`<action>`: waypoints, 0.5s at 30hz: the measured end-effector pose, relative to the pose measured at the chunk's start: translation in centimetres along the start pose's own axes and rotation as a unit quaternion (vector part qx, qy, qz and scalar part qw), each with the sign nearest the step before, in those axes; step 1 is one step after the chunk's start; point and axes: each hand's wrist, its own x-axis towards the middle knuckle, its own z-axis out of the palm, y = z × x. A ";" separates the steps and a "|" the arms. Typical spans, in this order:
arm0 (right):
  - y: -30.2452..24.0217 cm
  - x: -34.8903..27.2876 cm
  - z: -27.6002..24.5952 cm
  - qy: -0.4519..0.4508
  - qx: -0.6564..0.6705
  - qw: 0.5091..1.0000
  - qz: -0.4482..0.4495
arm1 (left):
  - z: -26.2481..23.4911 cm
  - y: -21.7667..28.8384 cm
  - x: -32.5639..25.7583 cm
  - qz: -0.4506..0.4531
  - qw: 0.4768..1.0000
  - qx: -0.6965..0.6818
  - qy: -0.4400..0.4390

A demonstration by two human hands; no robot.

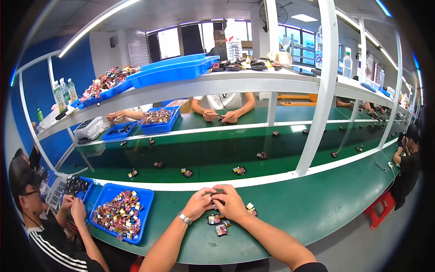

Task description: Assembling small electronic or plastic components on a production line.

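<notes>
My left hand (pixel 197 205), with a metal watch on its wrist, and my right hand (pixel 229 200) meet over the green bench (pixel 290 204). Their fingers are closed together around a small black part (pixel 218 197), mostly hidden by the fingers. Close to my hands lie a few small assemblies, black with reddish and white bits: one assembly (pixel 214 220) sits under my left hand's side. Another assembly (pixel 221 230) is nearer to me, and a further assembly (pixel 252 209) rests just beyond my right wrist.
Left of my arms stands a blue tray (pixel 148 199) heaped with small reddish parts. Past a white rail, a dark green belt (pixel 208 156) carries spaced assemblies. A white post (pixel 317 104) rises at right. Co-workers sit at left, opposite and far right, by a red stool (pixel 381 209).
</notes>
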 end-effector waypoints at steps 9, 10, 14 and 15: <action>-0.1 -0.2 0.0 0.031 -0.028 0.999 0.000 | 0.0 0.1 0.0 0.015 1.000 -0.025 -0.011; -0.1 -0.2 0.0 0.031 -0.028 0.999 0.000 | 0.0 0.1 0.0 0.015 1.000 -0.025 -0.011; -0.2 -0.2 0.4 0.047 -0.037 0.998 0.003 | -0.4 -0.1 0.1 0.023 0.999 -0.032 -0.022; -0.2 -0.2 0.4 0.053 -0.044 0.998 0.004 | -0.4 -0.1 0.2 0.027 0.998 -0.037 -0.032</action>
